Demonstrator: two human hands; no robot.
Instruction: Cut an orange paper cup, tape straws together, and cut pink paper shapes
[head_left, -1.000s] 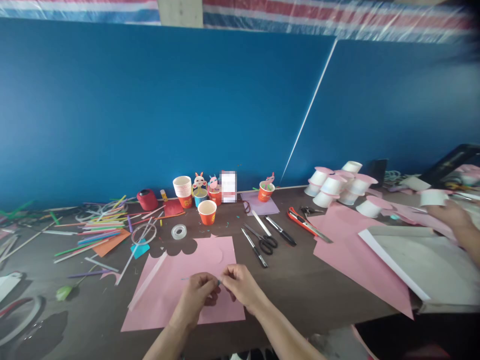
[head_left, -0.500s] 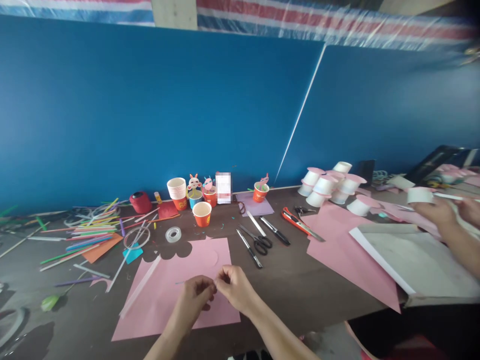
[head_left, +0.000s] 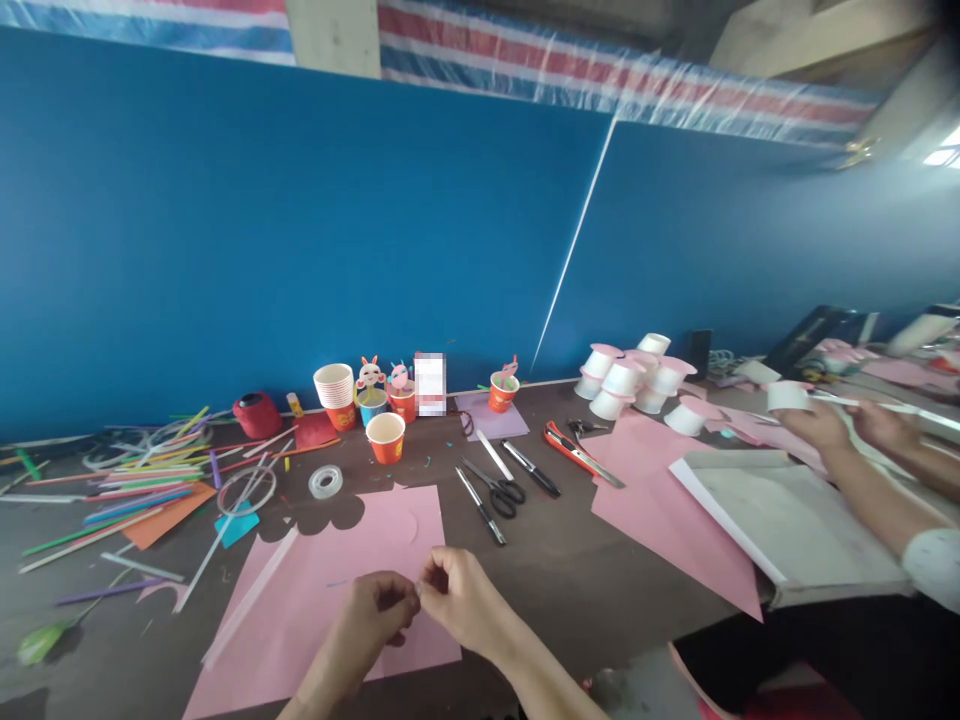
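Observation:
My left hand [head_left: 375, 612] and my right hand [head_left: 457, 600] meet fingertip to fingertip low in the middle, over a pink paper sheet [head_left: 300, 610] lying on the dark table [head_left: 570, 570]. Between the pinched fingers is a thin, pale strip, too small to identify, sticking out a little to the left. A long white strip [head_left: 247, 600] lies on the sheet's left part. Both hands are closed in a pinch.
Scissors [head_left: 491, 488], pens and an orange cutter [head_left: 574, 450] lie beyond the sheet. Paper cups [head_left: 386, 437], a tape roll [head_left: 325, 481] and several coloured straws [head_left: 127, 485] sit to the left. At right, another person's hands [head_left: 825, 425] hold a white cup beside stacked white cups [head_left: 630, 375] and more pink paper.
The view has swung to the right and tilted up, so everything shifted left and down in frame. My hands stay pinched together over the pink sheet. The other person's hands came further into view.

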